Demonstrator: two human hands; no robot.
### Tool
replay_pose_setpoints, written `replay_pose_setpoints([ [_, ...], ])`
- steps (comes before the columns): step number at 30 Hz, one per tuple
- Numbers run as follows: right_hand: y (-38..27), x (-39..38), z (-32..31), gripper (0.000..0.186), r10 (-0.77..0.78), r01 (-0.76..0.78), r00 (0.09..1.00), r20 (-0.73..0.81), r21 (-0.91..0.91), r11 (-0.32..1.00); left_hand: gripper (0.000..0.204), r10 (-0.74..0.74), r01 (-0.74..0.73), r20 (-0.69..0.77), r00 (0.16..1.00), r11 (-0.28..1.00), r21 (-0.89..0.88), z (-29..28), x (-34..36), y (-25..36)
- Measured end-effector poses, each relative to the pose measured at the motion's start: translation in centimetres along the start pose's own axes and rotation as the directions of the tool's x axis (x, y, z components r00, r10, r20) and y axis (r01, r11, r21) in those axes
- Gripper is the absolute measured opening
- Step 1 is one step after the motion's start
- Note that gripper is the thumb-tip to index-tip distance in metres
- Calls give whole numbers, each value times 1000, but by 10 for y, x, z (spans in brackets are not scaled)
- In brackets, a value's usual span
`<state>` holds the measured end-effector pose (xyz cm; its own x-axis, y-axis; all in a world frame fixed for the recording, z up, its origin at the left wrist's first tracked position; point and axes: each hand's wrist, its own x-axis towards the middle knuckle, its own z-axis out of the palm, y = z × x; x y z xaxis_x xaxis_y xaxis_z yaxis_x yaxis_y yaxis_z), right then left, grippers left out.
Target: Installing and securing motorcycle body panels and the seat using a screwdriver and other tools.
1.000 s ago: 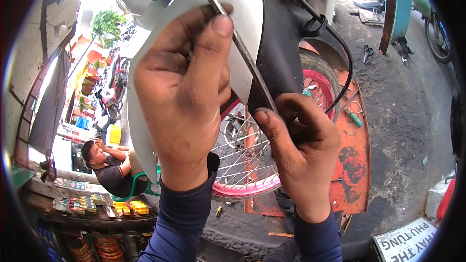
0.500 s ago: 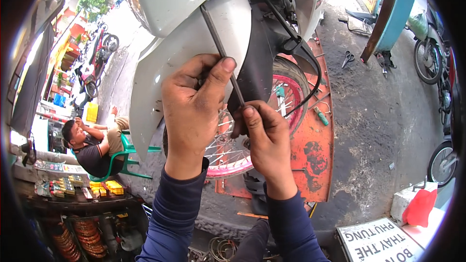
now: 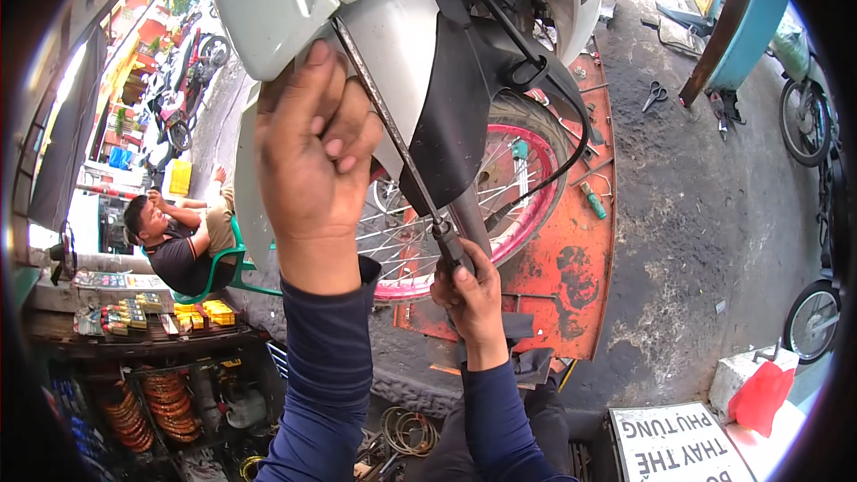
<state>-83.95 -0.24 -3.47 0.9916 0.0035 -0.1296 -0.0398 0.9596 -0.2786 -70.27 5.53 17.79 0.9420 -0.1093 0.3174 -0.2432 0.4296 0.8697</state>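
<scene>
A long screwdriver (image 3: 390, 121) with a metal shaft and dark handle slants across the front of a white motorbike (image 3: 268, 9). Its tip meets the seam under the upper white panel. Around its handle, low beside the spoked wheel, my right hand (image 3: 470, 295) is closed. My left hand (image 3: 321, 161) is raised at the lower edge of that panel, left of the shaft. One finger stretches up against the panel while others bend loosely; the shaft is not in them. Behind the shaft are the white fender (image 3: 393, 45) and a black plastic guard (image 3: 446, 125).
Below the pink-rimmed wheel (image 3: 527, 205) lies an orange metal platform (image 3: 580, 303) with tools on it. Scissors (image 3: 654, 95) lie on the pavement at right. A person (image 3: 178, 241) sits on a green chair (image 3: 237, 259) at left. A parts shelf (image 3: 134, 339) stands nearer, at lower left.
My left hand has let go of the shaft and moved up and left to the panel edge. My right hand has shifted down to the screwdriver's handle.
</scene>
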Motion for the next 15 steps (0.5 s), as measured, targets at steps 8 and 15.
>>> replay_pose_setpoints([
  [8, 2, 13, 3, 39, -332, 259, 931, -150, -371, 892, 30, -241, 401, 437, 867, 858, -322, -7, 15, 1],
  [15, -3, 16, -9, 47, 1, -1, 1000, -23, -37, 999, 28, -312, 439, 422, 851, 863, -248, -13, 16, 4],
])
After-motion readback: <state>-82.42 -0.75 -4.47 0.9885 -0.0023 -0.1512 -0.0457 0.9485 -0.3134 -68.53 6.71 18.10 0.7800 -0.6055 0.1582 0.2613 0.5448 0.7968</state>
